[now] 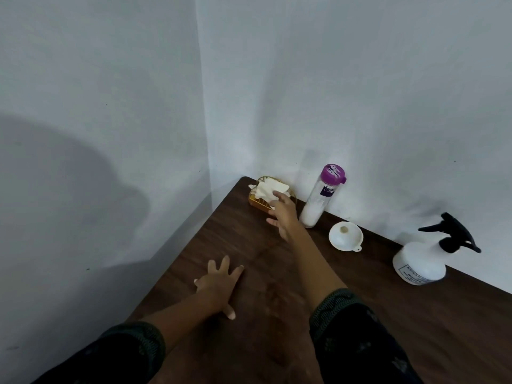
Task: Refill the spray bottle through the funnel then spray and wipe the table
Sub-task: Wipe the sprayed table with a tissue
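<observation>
A white spray bottle [421,261] with a black trigger head stands at the right of the dark wooden table [360,314]. A white funnel [345,236] lies mouth up near the wall. Left of it stands a clear bottle [318,200] with a purple cap. In the far corner a gold wire holder [259,202] carries white tissues [266,189]. My right hand [282,214] reaches to the tissues, fingertips pinching one at its edge. My left hand [219,284] lies flat on the table with fingers spread.
Grey-white walls meet in a corner right behind the table. The table's left edge runs diagonally from the corner toward me. Faint wet smears show on the wood between my arms.
</observation>
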`<move>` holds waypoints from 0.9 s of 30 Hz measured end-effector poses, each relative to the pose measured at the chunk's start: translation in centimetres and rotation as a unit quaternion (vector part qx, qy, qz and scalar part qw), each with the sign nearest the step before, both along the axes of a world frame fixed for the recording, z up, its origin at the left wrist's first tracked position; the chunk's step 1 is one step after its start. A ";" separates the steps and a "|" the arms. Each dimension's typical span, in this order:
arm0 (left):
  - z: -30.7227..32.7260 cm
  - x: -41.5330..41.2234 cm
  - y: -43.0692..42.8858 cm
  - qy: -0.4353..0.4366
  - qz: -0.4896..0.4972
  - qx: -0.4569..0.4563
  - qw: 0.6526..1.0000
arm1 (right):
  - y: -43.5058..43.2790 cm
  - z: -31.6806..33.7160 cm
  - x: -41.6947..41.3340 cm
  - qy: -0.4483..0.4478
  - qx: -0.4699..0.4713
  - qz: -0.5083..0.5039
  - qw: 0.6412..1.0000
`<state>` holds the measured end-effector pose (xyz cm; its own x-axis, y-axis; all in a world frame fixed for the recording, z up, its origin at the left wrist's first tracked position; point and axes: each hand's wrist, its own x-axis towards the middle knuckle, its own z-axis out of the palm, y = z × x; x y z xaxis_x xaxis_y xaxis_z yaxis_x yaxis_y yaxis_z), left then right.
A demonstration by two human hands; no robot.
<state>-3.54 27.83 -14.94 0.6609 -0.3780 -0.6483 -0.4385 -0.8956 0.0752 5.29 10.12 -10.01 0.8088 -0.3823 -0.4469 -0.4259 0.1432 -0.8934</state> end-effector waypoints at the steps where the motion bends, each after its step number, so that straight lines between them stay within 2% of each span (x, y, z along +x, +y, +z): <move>1: 0.0 0.0 0.0 0.001 -0.001 -0.001 1.000 | 0.1 -0.1 0.3 0.006 0.006 -0.003 1.000; 7: -0.1 0.1 0.1 0.001 0.001 -0.002 1.000 | 0.1 -0.6 0.2 0.025 -0.042 0.003 0.999; 11: -0.4 0.2 0.2 -0.007 -0.003 0.003 1.000 | 0.0 1.3 -2.3 -0.043 -0.084 -0.010 0.995; 16: -0.4 0.2 0.2 -0.008 0.002 0.006 1.000 | -2.2 4.2 -11.1 -0.092 -0.105 -0.050 0.989; 20: -0.4 0.4 -0.1 -0.002 -0.001 0.014 1.000 | -5.5 5.4 -21.0 -0.121 -0.111 -0.148 0.975; 27: 0.1 0.3 -0.4 -0.015 -0.012 0.031 0.999 | -10.1 2.6 -34.6 -0.020 -0.115 -0.286 0.951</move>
